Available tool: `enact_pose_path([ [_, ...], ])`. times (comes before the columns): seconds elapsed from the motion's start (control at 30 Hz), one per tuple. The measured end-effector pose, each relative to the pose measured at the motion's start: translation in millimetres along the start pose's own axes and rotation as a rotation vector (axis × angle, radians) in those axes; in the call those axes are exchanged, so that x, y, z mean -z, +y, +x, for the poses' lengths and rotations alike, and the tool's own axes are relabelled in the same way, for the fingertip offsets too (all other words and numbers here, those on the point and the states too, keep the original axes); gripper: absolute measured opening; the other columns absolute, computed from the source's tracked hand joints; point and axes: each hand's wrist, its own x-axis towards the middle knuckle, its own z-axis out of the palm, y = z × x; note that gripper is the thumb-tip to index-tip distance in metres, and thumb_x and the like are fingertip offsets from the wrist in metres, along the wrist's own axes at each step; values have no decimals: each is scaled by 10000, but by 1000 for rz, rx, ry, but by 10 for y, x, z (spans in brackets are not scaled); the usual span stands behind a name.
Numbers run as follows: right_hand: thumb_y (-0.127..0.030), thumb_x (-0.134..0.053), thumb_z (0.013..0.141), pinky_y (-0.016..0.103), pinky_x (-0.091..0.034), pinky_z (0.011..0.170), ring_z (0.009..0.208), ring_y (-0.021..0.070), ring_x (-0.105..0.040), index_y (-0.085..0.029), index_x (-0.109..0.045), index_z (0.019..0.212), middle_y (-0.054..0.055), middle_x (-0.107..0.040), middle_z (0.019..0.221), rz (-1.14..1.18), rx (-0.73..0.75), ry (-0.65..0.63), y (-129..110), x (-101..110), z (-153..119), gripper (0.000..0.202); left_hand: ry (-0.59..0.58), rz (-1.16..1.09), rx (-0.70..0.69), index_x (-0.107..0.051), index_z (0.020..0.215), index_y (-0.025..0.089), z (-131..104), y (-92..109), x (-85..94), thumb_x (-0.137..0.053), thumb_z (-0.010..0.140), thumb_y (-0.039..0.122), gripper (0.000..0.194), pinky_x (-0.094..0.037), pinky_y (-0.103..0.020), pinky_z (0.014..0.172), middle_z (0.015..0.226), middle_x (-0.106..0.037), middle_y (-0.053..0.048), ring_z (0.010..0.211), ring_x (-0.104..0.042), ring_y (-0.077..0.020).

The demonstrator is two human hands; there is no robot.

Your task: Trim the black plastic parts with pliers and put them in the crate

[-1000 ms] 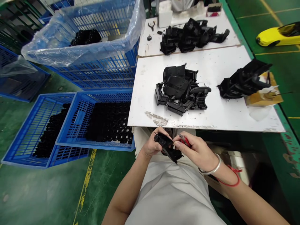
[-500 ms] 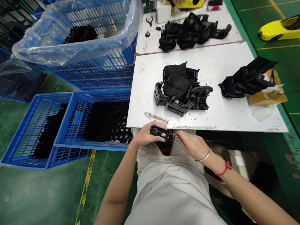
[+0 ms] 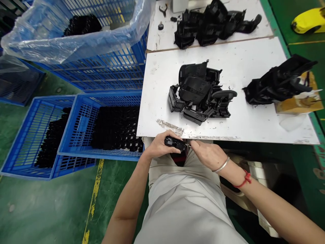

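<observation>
My left hand (image 3: 160, 146) is closed around a black moulded plastic part (image 3: 175, 143), held just past the front edge of the table, above my lap. At the part's right end, my right hand (image 3: 208, 154) pinches a slim metal-tipped tool (image 3: 188, 145). The tip meets the end of the part; most of the tool is hidden in the fingers, so its exact kind does not show. On the white table (image 3: 157, 88) beyond both hands lies a pile of black plastic parts (image 3: 195, 89), with small black shavings scattered around it.
More black parts (image 3: 276, 81) lean by a yellow box (image 3: 297, 103) at the right. A further heap (image 3: 210, 25) lies behind, near pliers (image 3: 163, 11). Blue crates (image 3: 101, 156) holding black parts stand left, below a plastic-lined blue crate (image 3: 101, 67). A yellow toy car (image 3: 308, 21) shows far right.
The whole view has shifted slightly, with the table's far items higher in the picture. My right hand has turned a little at the part's end; my left hand keeps its hold.
</observation>
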Motion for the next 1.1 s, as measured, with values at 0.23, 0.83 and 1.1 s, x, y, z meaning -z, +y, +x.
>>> enact_pose_path([
  [0.23, -106, -347, 884, 255, -105, 408, 468, 139, -486, -158, -509, 928, 36, -593, 665, -1, 41, 10, 30, -11, -2, 176, 9, 0, -7, -645, 962, 162, 8, -27, -8, -822, 634, 337, 412, -499, -343, 865, 985, -673, -92, 945, -641, -228],
  [0.83, -159, -323, 922, 262, -132, 435, 505, 147, -501, -151, -493, 947, 59, -618, 714, 93, 60, -27, 70, -32, 31, 171, 9, 33, 6, -641, 945, 158, 16, -12, -17, -817, 640, 338, 395, -496, -346, 866, 973, -679, -93, 940, -644, -229],
  [1.1, -143, -354, 901, 260, -127, 431, 504, 149, -495, -148, -495, 957, 47, -605, 690, 88, 82, -41, 75, -60, 52, 152, -2, 39, -6, -634, 942, 164, 19, 10, -17, -812, 651, 323, 377, -502, -340, 857, 981, -674, -89, 946, -643, -224],
])
